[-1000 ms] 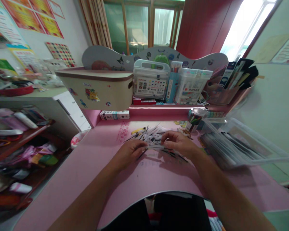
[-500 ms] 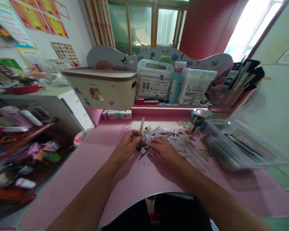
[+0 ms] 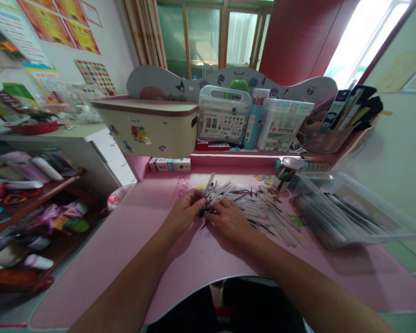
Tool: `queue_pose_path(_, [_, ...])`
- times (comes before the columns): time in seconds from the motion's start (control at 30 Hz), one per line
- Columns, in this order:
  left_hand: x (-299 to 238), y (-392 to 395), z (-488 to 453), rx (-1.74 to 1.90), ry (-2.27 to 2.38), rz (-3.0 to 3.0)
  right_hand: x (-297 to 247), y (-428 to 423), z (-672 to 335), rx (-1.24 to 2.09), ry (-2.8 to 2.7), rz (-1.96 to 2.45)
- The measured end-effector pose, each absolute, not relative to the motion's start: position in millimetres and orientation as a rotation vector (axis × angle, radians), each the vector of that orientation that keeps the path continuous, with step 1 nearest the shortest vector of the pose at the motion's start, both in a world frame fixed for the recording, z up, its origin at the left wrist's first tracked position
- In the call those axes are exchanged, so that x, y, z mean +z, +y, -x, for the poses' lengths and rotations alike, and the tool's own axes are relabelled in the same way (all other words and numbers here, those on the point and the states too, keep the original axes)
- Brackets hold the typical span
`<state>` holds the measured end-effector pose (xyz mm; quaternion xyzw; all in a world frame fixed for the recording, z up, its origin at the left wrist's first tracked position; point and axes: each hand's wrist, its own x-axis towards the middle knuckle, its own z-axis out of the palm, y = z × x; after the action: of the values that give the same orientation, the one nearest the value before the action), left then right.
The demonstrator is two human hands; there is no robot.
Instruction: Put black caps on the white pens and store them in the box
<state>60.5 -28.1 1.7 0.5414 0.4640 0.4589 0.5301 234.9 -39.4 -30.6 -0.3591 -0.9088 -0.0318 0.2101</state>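
Pile of slender sticks point(image 3: 260, 206), lying on the desk point(image 3: 125, 259).
At its left end, your left grip point(image 3: 186, 210) is clamping a pale stick point(image 3: 210, 180); your right grip's point(image 3: 230, 219) closure is showing unclearly.

At the centre of the frame we see slender pieces point(image 3: 261, 208) that look like smooth, translucent plastic, lying on a pink surface point(image 3: 125, 249) with a smooth, faintly satiny finish. The tray point(image 3: 398, 235) at right is clear, glossy plastic, while the cream bin point(image 3: 176, 127) left of centre looks like matt plastic. Towards the top we find a soft cloth curtain point(image 3: 143, 37) and, upper left, shiny paper posters point(image 3: 62, 21).
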Motion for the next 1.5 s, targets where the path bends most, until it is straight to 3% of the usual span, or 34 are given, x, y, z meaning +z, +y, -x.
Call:
queue_pose_path(0.37, [-1, -26, -58, 1.111, 1.148, -1.329, -26, -41, -235, 0.083, -2.430, 0.983])
queue_pose_path(0.77, [0, -34, -59, 0.869, 1.216, -1.706, 2, -25, -273, 0.956, -1.422, 1.125])
queue_pose_path(1.17, [6, -38, -61, 0.703, 1.266, -1.846, 5, -25, -272, 1.189, -1.161, 1.084])
queue_pose_path(1.5, [7, -37, -60, 0.686, 1.283, -1.866, 3, -22, -279, 1.069, -1.361, 1.101])
